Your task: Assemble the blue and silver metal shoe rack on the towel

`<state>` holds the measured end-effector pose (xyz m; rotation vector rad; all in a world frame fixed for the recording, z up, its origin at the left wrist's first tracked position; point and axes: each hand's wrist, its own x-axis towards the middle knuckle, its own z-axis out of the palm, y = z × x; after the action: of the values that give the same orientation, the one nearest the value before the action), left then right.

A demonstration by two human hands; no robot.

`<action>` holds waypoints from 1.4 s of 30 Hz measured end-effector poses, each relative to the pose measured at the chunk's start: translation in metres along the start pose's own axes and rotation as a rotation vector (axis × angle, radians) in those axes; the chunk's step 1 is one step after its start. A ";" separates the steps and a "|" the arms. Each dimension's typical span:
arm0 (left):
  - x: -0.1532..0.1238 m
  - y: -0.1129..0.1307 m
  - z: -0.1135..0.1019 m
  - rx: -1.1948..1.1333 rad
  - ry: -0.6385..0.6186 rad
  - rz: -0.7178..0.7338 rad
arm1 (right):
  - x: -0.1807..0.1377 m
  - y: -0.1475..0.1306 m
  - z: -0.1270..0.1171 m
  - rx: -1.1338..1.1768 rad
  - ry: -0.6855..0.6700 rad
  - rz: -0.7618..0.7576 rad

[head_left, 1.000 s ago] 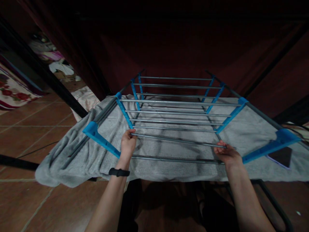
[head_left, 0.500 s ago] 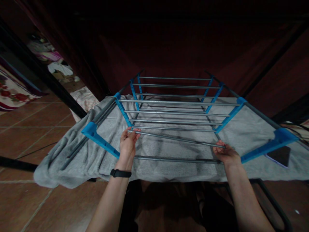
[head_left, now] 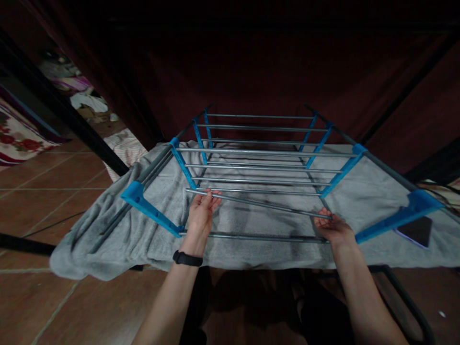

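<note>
A thin grey metal rod (head_left: pixel 264 203) slants between my hands, its left end higher in view. My left hand (head_left: pixel 203 211), with a black band (head_left: pixel 187 258) on the wrist, pinches it a little in from the left end. The fingers of my right hand (head_left: pixel 332 224) are closed round its right end. Before me lies a rack of grey tubes with blue plastic brackets; the near left bracket (head_left: pixel 153 211) and near right bracket (head_left: pixel 398 218) flank my hands. One crossbar (head_left: pixel 266 237) joins these two low down. Several more crossbars (head_left: pixel 266 152) span the brackets farther back.
The rack rests on a grey blanket (head_left: pixel 118 254). A phone (head_left: pixel 417 232) lies beside the near right bracket. Behind stands a dark red panel (head_left: pixel 251 72). Dark metal bars (head_left: pixel 72 105) run at the left, over a tiled floor (head_left: pixel 32 206).
My left hand has slid right along the rod, so its left end now sticks out past the fingers. The rod and my right hand have shifted slightly left.
</note>
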<state>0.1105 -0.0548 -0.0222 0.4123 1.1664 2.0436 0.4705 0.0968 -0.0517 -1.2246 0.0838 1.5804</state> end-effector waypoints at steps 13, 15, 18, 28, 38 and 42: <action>-0.026 0.000 0.034 0.046 -0.154 0.028 | 0.006 0.004 -0.001 0.026 -0.030 0.016; -0.031 0.004 0.039 0.063 -0.168 0.046 | 0.007 0.005 -0.001 0.030 -0.044 0.034; -0.037 0.008 0.045 0.079 -0.183 0.063 | 0.008 0.009 -0.002 0.029 -0.080 0.064; -0.044 0.004 0.053 0.128 -0.225 0.086 | -0.003 0.039 0.003 -0.102 -0.200 0.096; -0.053 -0.008 0.056 0.181 -0.244 0.062 | -0.024 0.070 0.012 -0.120 -0.356 0.121; -0.056 -0.013 0.059 0.203 -0.260 0.059 | -0.025 0.078 0.013 -0.133 -0.408 0.145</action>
<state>0.1888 -0.0563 0.0030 0.7953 1.2146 1.8594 0.4004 0.0554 -0.0667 -0.9900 -0.2016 1.9593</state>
